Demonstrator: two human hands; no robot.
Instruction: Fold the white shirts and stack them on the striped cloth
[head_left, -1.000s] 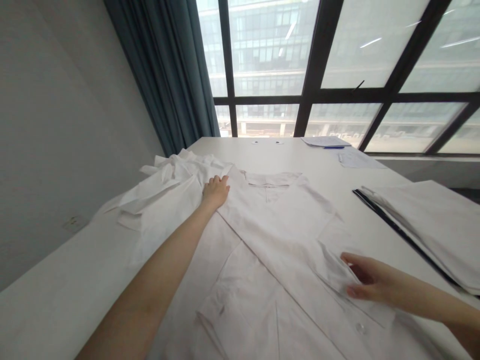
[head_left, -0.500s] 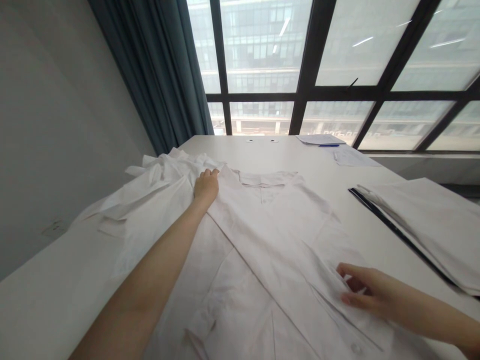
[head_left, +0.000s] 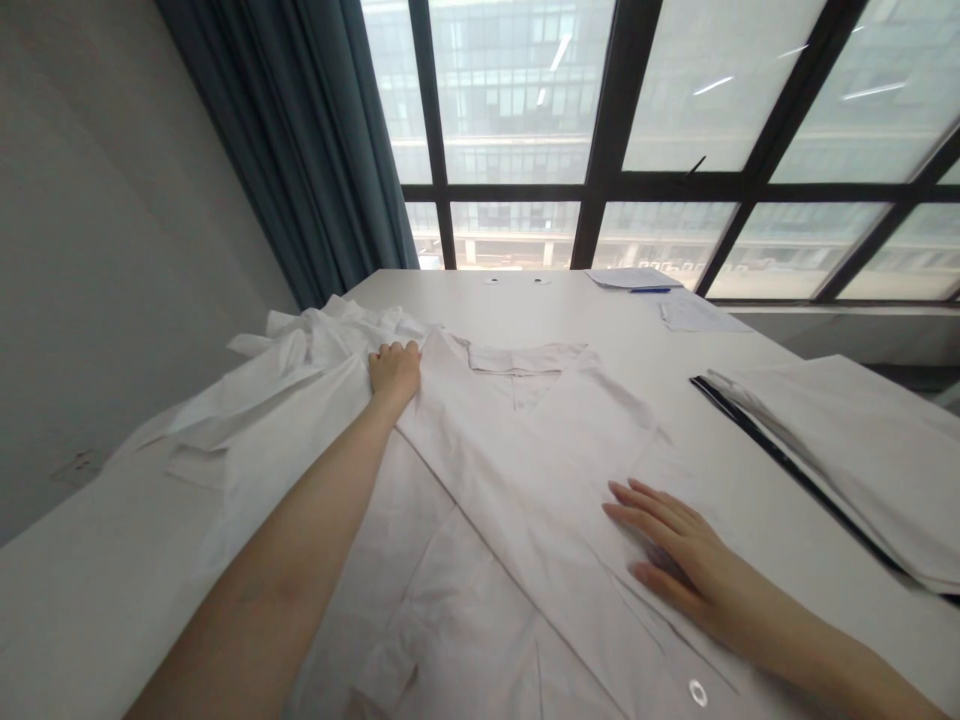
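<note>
A white coat (head_left: 495,450) lies spread on the white table, its neck opening toward the window and one button showing near the bottom right. My left hand (head_left: 395,372) is closed at the coat's left shoulder, its fingers curled over the cloth and their tips hidden. Over the coat's right side, my right hand (head_left: 675,555) rests palm down with its fingers apart and holds nothing. Beside my left hand is a crumpled heap of white cloth (head_left: 300,370), which runs along the table's left part.
On the right lies a folded white cloth (head_left: 847,440) with a black edge under it. Papers (head_left: 634,278) and a blue pen (head_left: 649,290) are at the far end of the white table (head_left: 427,290), before the window. A blue curtain (head_left: 300,150) hangs at the left.
My right hand has moved left and away from me over the coat, and its curled fingers have straightened. My left hand stays at the shoulder. The view has shifted slightly.
</note>
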